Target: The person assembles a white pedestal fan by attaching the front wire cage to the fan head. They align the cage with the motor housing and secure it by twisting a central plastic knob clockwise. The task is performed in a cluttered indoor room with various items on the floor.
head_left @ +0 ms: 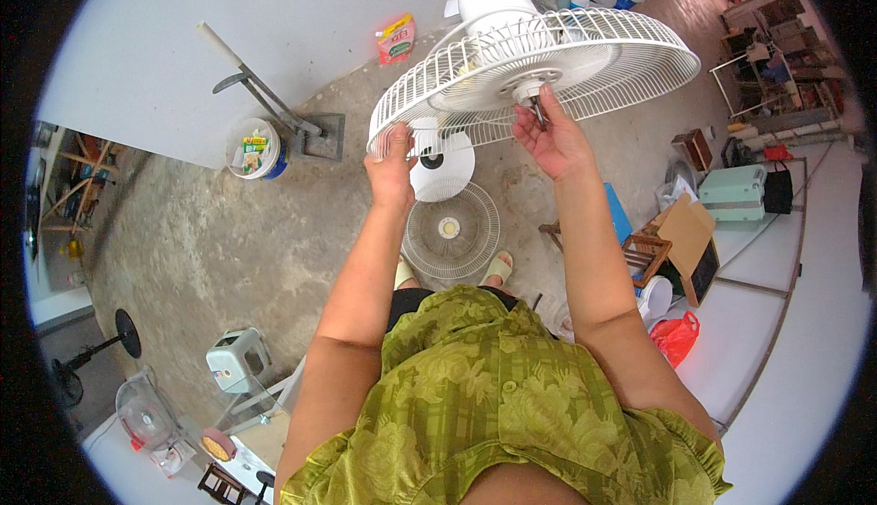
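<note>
A white fan head [498,16] with its rear wire grille [630,53] is held up in front of me, its open face toward me and no blades on it. My left hand [391,171] is closed round the left rim of this grille. At the hub, the fingertips of my right hand [554,139] pinch the metal motor shaft [537,112]. Below stands the fan's round white base [448,176], partly hidden by the grille. On the floor at my feet lies a round front grille [452,231] with a pale centre cap.
Left, a white bucket [254,148] stands beside a long-handled dustpan [322,137]. A pink pouch [396,39] rests by the wall. On the right are a mint-green case [734,192], cardboard [685,233] and a red plastic bag [676,339]. A grey-white stool [236,361] sits lower left.
</note>
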The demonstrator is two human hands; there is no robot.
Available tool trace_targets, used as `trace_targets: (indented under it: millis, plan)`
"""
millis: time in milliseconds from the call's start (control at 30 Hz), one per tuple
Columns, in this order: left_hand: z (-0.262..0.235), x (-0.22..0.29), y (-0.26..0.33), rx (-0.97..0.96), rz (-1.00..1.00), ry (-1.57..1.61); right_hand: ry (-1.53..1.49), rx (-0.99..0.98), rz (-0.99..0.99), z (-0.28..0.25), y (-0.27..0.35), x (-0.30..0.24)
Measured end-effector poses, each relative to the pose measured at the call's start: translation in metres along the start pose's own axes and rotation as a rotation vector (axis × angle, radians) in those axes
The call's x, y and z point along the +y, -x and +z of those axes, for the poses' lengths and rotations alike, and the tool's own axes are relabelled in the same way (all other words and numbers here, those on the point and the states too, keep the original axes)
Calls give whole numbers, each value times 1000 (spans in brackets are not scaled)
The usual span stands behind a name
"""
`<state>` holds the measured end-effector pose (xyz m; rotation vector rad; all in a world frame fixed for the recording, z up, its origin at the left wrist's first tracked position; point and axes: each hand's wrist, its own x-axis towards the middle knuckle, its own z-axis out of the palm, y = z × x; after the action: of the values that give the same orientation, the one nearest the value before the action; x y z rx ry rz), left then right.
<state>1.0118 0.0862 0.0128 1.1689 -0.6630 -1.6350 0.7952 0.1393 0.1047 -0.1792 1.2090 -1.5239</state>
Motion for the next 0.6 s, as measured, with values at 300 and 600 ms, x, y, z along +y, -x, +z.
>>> trace_targets:
  millis: [300, 600]
  plan:
    - [5, 7, 3, 4, -14, -28, -45, -14, -37, 3, 3, 0]
    - [-1, 5, -2, -39, 33, -4, -131, -69, -86, 4, 0, 4]
